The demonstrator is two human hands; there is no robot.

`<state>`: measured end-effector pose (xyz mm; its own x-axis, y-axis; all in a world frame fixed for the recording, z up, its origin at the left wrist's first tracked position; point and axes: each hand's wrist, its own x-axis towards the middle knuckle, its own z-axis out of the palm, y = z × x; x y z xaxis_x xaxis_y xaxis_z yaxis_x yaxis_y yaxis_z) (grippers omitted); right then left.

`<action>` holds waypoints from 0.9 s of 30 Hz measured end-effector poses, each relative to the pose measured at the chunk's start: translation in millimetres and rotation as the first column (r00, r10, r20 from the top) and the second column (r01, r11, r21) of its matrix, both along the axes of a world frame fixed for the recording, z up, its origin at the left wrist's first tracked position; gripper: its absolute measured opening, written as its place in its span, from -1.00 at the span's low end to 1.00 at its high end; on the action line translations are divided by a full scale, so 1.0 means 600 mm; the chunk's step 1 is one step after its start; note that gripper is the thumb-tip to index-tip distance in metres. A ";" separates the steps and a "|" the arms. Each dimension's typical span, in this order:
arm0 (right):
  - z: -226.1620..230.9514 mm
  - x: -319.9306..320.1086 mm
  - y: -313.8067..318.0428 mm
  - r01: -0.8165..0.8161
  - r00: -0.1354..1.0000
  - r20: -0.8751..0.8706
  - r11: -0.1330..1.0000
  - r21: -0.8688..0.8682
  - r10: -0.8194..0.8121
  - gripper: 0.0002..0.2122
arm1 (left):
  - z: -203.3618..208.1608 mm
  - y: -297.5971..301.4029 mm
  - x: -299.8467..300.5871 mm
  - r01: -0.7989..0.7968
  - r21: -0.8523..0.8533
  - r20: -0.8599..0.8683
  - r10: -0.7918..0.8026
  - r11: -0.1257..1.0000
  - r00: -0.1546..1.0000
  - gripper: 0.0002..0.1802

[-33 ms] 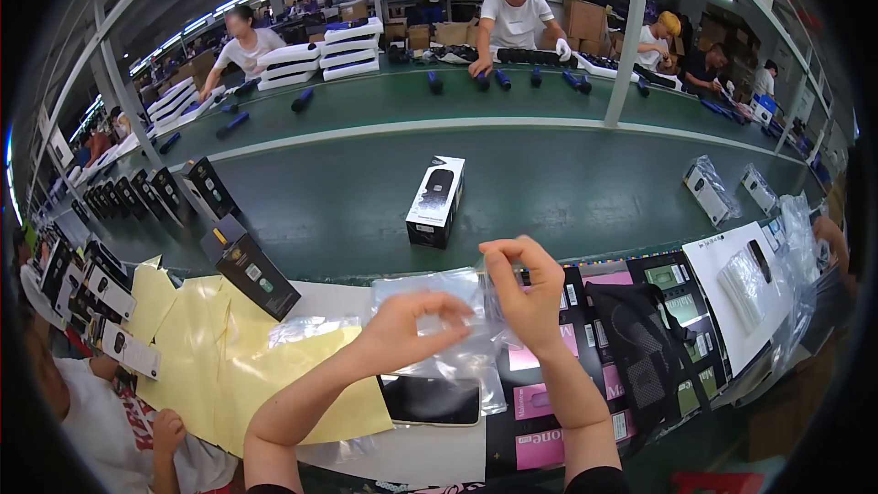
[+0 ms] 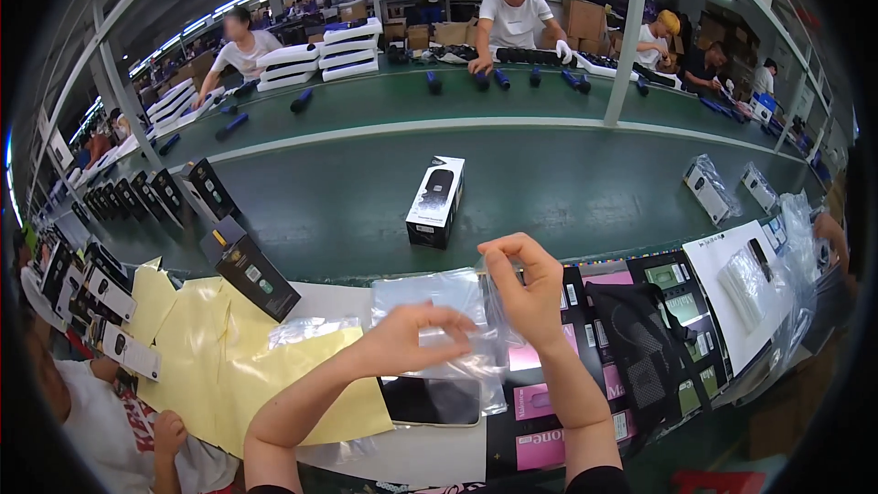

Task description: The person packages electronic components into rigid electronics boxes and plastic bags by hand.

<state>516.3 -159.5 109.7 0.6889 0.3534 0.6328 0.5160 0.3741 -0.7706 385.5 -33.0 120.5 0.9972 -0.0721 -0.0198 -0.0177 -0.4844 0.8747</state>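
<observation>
My right hand [image 2: 529, 288] is raised over the bench's near edge, thumb and forefinger pinched on a clear plastic bag [image 2: 497, 304] that hangs beneath. To its left, my left hand [image 2: 416, 340] has curved fingers with a gap between them and the thumb, holding nothing I can see. More clear bags [image 2: 430, 288] lie flat under both hands. A dark phone [image 2: 430, 401] rests below my left hand. Beyond my hands a black and white box [image 2: 435, 201] stands on the green belt.
Yellow sheets [image 2: 206, 338] and a tilted black box [image 2: 251, 270] are on the left, near a row of boxes [image 2: 142, 192]. On the right lie a black mesh pouch [image 2: 636, 348] and bagged boxes [image 2: 712, 190]. Co-workers sit across the belt and beside me.
My left hand's fingers have shifted slightly. My right hand stays nearly in place with the bag. A co-worker at the far left has raised their head a little.
</observation>
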 end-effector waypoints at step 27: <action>-0.291 0.205 0.196 -0.096 0.819 -0.574 0.981 -0.167 -0.018 -0.78 | -0.360 0.258 0.277 -0.558 -0.047 0.288 0.546 0.829 0.787 -0.70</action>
